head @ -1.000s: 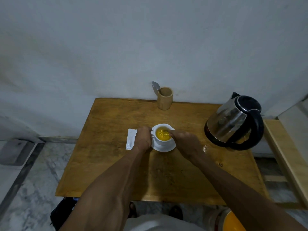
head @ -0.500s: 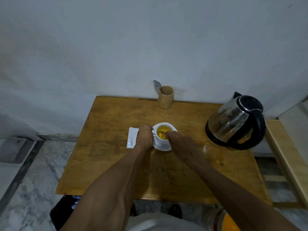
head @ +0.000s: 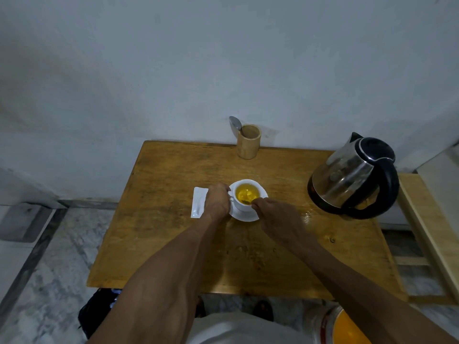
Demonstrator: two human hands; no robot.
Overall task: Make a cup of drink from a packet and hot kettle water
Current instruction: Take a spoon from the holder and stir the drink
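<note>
A white cup of yellow drink stands on a white saucer in the middle of the wooden table. My left hand grips the cup's handle on its left side. My right hand pinches a small spoon whose bowl sits in the drink at the cup's near rim. A white packet lies flat just left of my left hand. The steel kettle with a black lid and handle stands at the table's right side.
A wooden holder with a second spoon stands at the table's back edge against the wall. A wet patch shines between saucer and kettle. A wooden bench sits to the right; an orange-lidded container is on the floor.
My right hand has shifted the spoon around inside the cup, from the centre to the near rim. My left hand stays on the handle; the view drifted slightly.
</note>
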